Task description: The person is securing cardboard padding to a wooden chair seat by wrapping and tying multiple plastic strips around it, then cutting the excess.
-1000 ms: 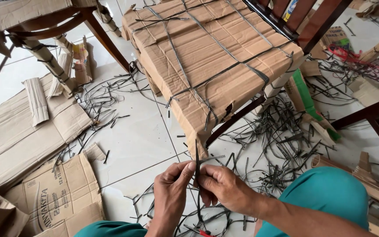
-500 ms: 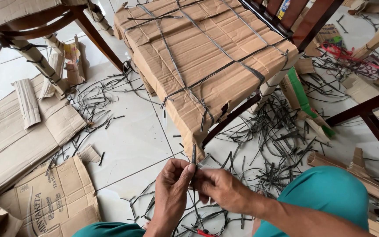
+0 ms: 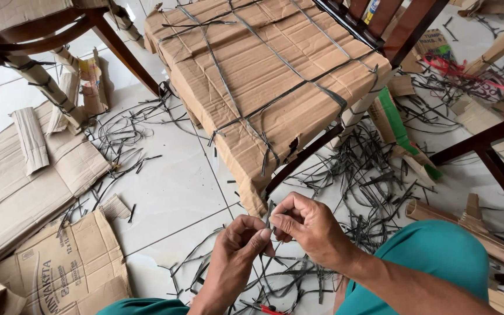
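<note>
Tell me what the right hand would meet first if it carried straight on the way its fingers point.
Probably the left hand: the right hand points left, fingers pinching the same dark strap piece; depth looks equal.

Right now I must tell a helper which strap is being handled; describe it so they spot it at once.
Find the cardboard-wrapped chair seat in the middle, then follow its near corner down to the two hands. The strap is the short dark strip pinched between the left hand and right hand. Unlike the scraps on the floor, it is lifted off the tiles.
</note>
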